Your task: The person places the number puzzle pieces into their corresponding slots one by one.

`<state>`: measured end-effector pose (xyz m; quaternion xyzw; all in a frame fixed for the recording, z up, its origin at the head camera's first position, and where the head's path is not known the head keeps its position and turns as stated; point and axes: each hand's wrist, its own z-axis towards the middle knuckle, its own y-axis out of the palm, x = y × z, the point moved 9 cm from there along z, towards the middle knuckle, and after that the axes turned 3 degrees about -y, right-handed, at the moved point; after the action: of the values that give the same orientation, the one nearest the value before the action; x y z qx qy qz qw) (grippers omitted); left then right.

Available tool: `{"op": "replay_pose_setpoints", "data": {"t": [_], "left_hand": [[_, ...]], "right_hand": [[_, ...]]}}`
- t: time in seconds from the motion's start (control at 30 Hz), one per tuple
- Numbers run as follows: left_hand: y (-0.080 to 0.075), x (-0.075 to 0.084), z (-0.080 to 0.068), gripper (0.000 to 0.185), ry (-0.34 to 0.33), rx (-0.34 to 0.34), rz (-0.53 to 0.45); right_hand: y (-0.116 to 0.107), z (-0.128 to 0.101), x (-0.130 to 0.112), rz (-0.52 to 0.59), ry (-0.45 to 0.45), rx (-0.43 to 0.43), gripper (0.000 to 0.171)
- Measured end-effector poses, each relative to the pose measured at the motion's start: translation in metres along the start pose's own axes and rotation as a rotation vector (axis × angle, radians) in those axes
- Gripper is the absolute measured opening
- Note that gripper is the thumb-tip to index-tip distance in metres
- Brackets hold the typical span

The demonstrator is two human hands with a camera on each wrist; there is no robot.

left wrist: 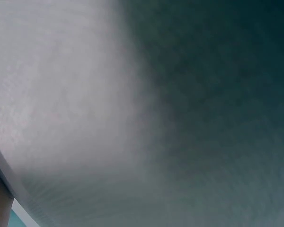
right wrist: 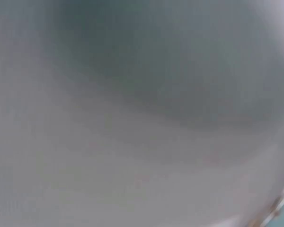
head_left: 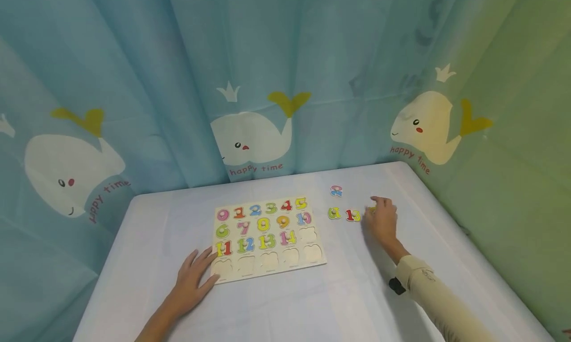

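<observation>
A wooden number puzzle board [head_left: 267,275] lies on the white table, with coloured number pieces in its upper rows and bare slots along the bottom row and right side. My left hand [head_left: 193,282] rests flat, fingers spread, on the board's lower left corner. To the right of the board lie three loose pieces: a pink-and-blue one [head_left: 336,191], a green one [head_left: 334,213] and a red-and-yellow one [head_left: 353,215]. My right hand [head_left: 381,218] sits beside them, fingers curled over a yellow piece [head_left: 371,209] that is mostly hidden. Both wrist views are blurred grey.
The white table [head_left: 147,233] ends at a front edge and at side edges left and right. A blue curtain with white whales [head_left: 250,139] hangs close behind it, and a green curtain [head_left: 513,183] closes the right side.
</observation>
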<state>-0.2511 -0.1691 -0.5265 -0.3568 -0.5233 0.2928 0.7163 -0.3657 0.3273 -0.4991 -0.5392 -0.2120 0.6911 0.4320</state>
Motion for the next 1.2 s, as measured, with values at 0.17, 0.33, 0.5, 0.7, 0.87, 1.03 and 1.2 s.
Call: {"op": "replay_pose_setpoints", "data": {"t": [0.17, 0.33, 0.5, 0.7, 0.87, 1.03, 1.2], "left_hand": [[0.002, -0.003, -0.003, 0.050, -0.007, 0.003, -0.010], [0.005, -0.005, -0.005, 0.050, -0.011, 0.000, -0.016], [0.007, -0.004, -0.005, 0.051, -0.013, 0.001, -0.023], [0.005, -0.002, -0.004, 0.052, -0.023, -0.011, -0.010], [0.001, 0.000, -0.003, 0.051, -0.009, 0.007, -0.003], [-0.002, 0.002, -0.001, 0.051, 0.010, 0.019, -0.003], [-0.002, 0.002, 0.000, 0.051, 0.011, 0.020, -0.006]], "right_hand": [[-0.015, 0.004, 0.038, -0.021, 0.079, -0.101, 0.034], [-0.012, 0.007, 0.044, 0.052, 0.045, -0.193, 0.034], [-0.005, 0.011, 0.045, 0.006, 0.052, -0.246, 0.036], [-0.002, 0.015, 0.039, -0.012, 0.043, -0.256, 0.036], [0.006, 0.017, 0.005, 0.034, -0.150, -0.243, 0.036], [0.030, 0.003, -0.051, 0.059, -0.342, -0.402, 0.037], [0.064, -0.026, -0.091, 0.089, -0.425, -0.666, 0.035]]}}
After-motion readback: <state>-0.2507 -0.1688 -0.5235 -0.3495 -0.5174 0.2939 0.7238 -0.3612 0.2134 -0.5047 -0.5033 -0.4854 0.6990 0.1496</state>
